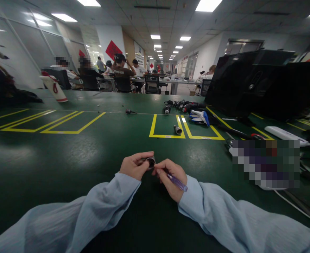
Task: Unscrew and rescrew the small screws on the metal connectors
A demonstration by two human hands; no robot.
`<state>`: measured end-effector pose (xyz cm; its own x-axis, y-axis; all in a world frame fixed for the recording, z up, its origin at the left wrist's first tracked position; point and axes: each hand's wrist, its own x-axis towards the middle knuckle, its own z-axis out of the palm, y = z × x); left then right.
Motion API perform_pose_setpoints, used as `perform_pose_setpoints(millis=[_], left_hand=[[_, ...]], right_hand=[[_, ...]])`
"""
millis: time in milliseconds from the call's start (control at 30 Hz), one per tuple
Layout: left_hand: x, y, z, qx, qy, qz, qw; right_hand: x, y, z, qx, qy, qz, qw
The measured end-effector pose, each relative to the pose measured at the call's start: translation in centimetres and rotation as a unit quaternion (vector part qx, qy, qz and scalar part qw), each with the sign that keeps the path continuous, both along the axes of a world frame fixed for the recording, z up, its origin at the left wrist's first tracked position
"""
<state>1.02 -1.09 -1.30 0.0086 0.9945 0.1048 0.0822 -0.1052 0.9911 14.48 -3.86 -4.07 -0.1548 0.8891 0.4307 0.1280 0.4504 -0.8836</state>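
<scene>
1. Ahead of you, brown shirt point(123, 74) on a seated person: back lettering reads roughly "PIMPKIN"; first letter unsure.
2. White labels point(168, 136) on the yellow tape point(152, 125) in front of you: print too small for you to read.
3. Red diamond sign point(113, 50) on the white pillar point(103, 37): you can't make out any characters.
4. Wall board point(139, 52) behind the people: text illegible from your seat.

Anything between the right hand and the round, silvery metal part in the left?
Nothing visible stands between them. The left hand holds the part beside the right hand, whose tool with a translucent purple plastic handle points at it; tip contact is unclear.
</scene>
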Motion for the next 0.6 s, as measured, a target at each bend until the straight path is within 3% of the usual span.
perform_pose_setpoints(millis=[600], left_hand=[[0.18,-0.35,0.23,0.006,-0.003,-0.002,1.000]], right_hand=[[0.10,-0.27,0.15,0.021,-0.042,-0.002,0.999]])
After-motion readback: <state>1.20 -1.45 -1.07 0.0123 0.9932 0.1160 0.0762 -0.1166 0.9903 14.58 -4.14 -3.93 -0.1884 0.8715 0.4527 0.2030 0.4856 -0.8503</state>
